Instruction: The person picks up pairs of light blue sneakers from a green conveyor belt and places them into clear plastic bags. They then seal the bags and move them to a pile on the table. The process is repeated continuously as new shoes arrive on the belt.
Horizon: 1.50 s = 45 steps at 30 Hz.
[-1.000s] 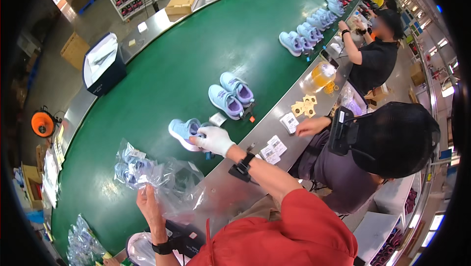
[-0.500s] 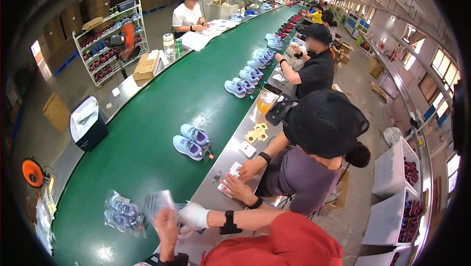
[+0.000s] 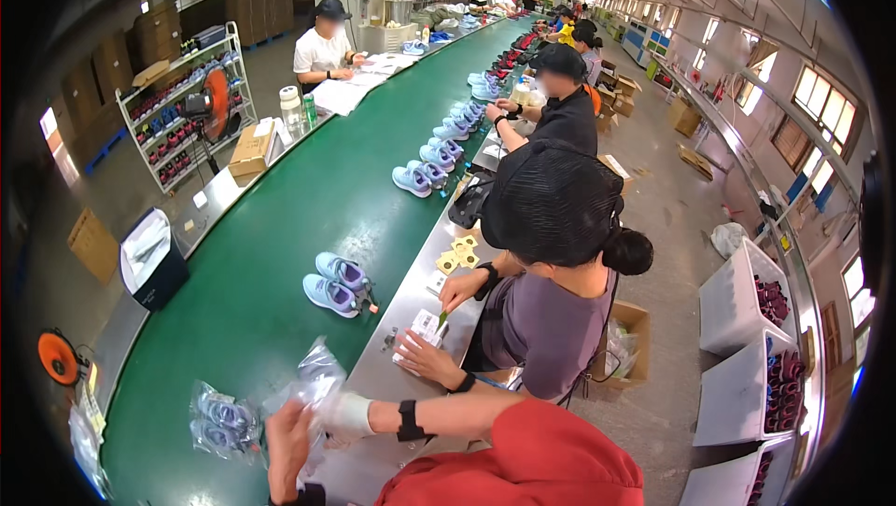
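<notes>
A clear plastic bag (image 3: 319, 368) stands up crumpled between my two hands above the belt's near edge. My left hand (image 3: 287, 433) is bare, with its fingers closed on the bag's left side. My right hand (image 3: 345, 413) wears a white glove and grips the bag from the right; plastic partly covers its fingers. Left of my left hand, a bagged pair of light-blue shoes (image 3: 224, 420) lies on the green belt (image 3: 252, 310). Farther up the belt sits an unbagged light-blue pair (image 3: 338, 284) with a small tag.
Close on my right, a co-worker (image 3: 560, 319) in purple handles white labels (image 3: 429, 324) on the metal ledge. Yellow cards (image 3: 457, 254) lie beyond. More shoes (image 3: 429, 165) line the belt. A dark bin (image 3: 154, 263) stands at the far side; white crates (image 3: 742, 385) stand right.
The bag has risen and spread upward between my hands. My view has shifted, so the scene sits farther left. The co-worker now holds something green over the labels.
</notes>
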Motion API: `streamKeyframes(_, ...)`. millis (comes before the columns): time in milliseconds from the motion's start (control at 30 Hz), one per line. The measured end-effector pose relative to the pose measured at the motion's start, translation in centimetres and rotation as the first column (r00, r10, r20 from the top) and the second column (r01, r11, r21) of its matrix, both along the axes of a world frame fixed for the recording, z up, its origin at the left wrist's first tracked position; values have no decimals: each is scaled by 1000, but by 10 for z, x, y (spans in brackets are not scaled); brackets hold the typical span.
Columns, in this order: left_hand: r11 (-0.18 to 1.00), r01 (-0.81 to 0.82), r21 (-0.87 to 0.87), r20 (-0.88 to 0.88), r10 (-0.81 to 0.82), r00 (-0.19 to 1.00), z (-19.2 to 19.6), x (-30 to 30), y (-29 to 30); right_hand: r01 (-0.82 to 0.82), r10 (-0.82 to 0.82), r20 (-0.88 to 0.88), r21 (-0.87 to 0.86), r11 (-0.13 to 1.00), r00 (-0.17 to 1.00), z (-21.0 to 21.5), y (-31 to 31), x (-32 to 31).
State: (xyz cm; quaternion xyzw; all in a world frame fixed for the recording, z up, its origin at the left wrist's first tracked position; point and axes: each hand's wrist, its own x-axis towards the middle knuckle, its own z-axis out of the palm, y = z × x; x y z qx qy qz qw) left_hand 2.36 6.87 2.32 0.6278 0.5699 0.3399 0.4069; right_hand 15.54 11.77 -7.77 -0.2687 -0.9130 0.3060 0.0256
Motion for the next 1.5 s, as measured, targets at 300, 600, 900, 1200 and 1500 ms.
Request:
streamKeyframes(300,950,-197,240,125,171,977,-70,17,-7,424,-656,-575,-500,755,489,-88,-21,-62)
streamKeyframes(600,955,-296,7,103,294,950,-12,18,11,54,-17,-218,167,984,976,-74,66,-116)
streamKeyframes(900,817,-526,-237,603,549,579,-60,-76,12,53,-136,-173,-415,908,976,-75,43,-69)
streamKeyframes(1200,963,-258,78,33,256,966,-65,-24,16,-127,-385,-420,-793,596,822,3,19,0)
streamKeyframes(1500,899,-430,-77,400,423,813,-43,-61,39,608,-494,-367,336,720,788,29,33,55)
